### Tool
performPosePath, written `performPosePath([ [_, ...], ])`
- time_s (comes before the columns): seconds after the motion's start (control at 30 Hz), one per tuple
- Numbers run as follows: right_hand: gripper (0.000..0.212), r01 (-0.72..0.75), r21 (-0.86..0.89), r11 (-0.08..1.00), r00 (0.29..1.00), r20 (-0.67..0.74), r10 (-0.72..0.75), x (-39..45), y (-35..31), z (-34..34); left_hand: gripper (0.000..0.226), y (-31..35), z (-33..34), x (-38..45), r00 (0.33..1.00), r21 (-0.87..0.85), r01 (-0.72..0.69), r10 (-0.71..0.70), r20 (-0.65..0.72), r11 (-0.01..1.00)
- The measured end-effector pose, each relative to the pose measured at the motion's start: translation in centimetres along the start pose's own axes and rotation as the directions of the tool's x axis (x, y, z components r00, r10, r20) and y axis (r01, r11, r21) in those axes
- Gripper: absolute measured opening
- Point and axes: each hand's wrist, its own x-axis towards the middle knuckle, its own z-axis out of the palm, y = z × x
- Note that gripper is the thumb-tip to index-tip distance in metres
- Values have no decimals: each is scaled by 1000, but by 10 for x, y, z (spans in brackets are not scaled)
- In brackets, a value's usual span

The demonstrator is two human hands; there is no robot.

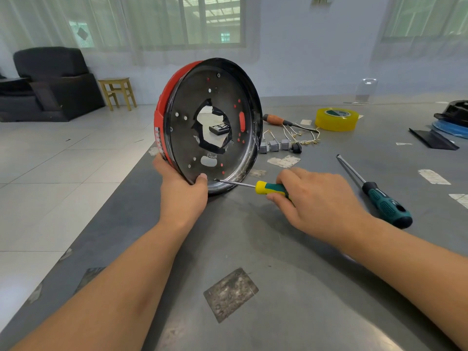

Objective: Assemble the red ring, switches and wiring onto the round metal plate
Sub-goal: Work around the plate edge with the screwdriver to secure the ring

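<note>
Centre frame, round metal plate (202,102) on edge with red ring (166,107) behind, left hand (181,188) gripping its lower rim, right hand (316,198) gripping small screwdriver (253,186), tip at rim, right of it switches (274,145) with wiring (298,135), yellow tape roll (336,119), large screwdriver (374,192) on grey table (253,249).

One view only, from the camera on your head, looking forward and down across the grey table (291,249). Your forearms enter from 6 o'clock, your hands close below. The wide lens reaches the far wall and windows (212,19) at 12 o'clock.
</note>
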Motion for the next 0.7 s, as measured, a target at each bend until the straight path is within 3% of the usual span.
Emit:
performPosePath([
  [0.07, 48, -117, 132, 984, 993, 6, 117, -2, -7, 1, 67, 0, 1, -1, 1000, 5, -16, 16, 2, 1000],
  [0.13, 48, -311, 438, 843, 950, 147, 275, 2, -10, 3, 67, 0, 1, -1, 999, 11, -35, 35, 2, 999],
  [0.23, 29, -536, 786, 307, 829, 422, 367, 10, -9, 6, 68, 0, 2, -1, 999, 20, -40, 40, -4, 999],
  [0.27, 27, -559, 813, 165, 801, 479, 359, 12, -7, 5, 69, 0, 2, -1, 999, 18, -35, 35, -9, 999],
  [0.3, 30, -566, 819, 93, 793, 510, 332, 13, -4, 4, 69, 0, 2, -1, 1000, 13, -26, 27, -14, 1000],
  [0.33, 33, -564, 821, 95, 802, 516, 299, 12, -1, 4, 70, 0, 1, 0, 1000, 8, -18, 18, -16, 1000],
  [0.37, 35, -551, 816, 175, 823, 497, 274, 10, 3, 4, 69, 0, 1, 0, 1000, 5, -12, 12, -15, 1000],
  [0.47, 33, -327, 680, 657, 945, 252, 208, 2, 10, 5, 68, -2, 1, 1, 1000, 8, 1, -1, -16, 1000],
  [0.5, 32, -202, 638, 743, 979, 142, 144, -1, 11, 6, 69, -3, 1, 2, 1000, 9, 6, -6, -17, 1000],
  [0.6, 28, 86, 561, 823, 993, -115, -26, -4, 12, 9, 68, -7, -1, 5, 999, -14, 34, -34, -23, 999],
  [0.7, 32, 163, 435, 886, 962, -269, -45, -7, 11, 7, 67, -8, -2, 7, 997, -43, 70, -71, -38, 997],
])
